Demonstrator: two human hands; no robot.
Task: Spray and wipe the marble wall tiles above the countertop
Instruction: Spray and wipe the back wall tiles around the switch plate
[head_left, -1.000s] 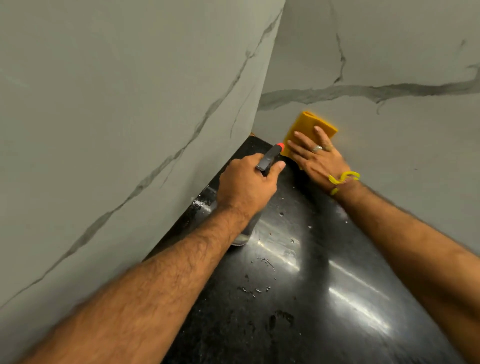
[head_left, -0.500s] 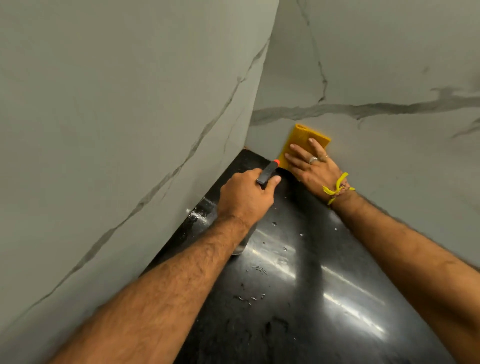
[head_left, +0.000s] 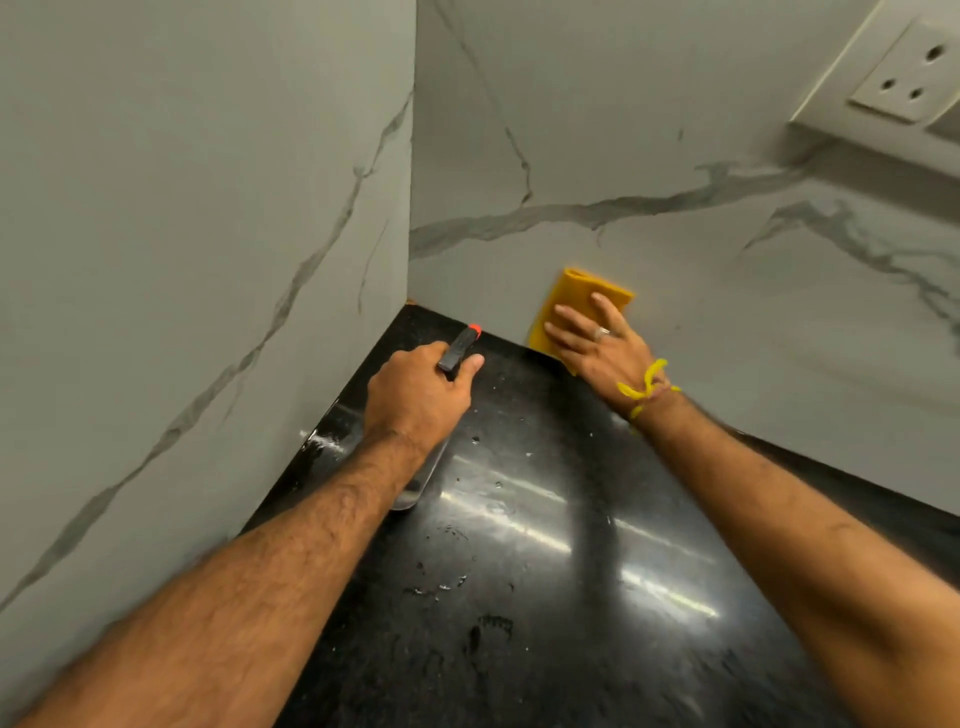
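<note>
Marble wall tiles (head_left: 675, 130) meet in a corner above a glossy black countertop (head_left: 545, 597), seen from above past two bare forearms. Nearest, droplets and wet smears dot the stone below both wrists. Further in, the left hand (head_left: 421, 400) has its fingers curled around the neck of a spray bottle (head_left: 460, 351), thumb along the black trigger head, whose orange nozzle points toward the corner; the clear body shows below the wrist, and whether it rests on the stone cannot be told. Beyond and to the right of those fingers, the right hand (head_left: 597, 343), with a ring and a yellow wrist thread, presses a folded yellow cloth (head_left: 576, 291) against the back wall with straight, spread fingers, its lower edge just above the counter joint. Over the last second the cloth has slid rightward, away from the corner it sat near, so the wipe along the bottom strip is probably under way, with much wall to the right untouched. Farthest, up and right of the fingertips, a white wall socket (head_left: 914, 73) sits on the veined tile.
</note>
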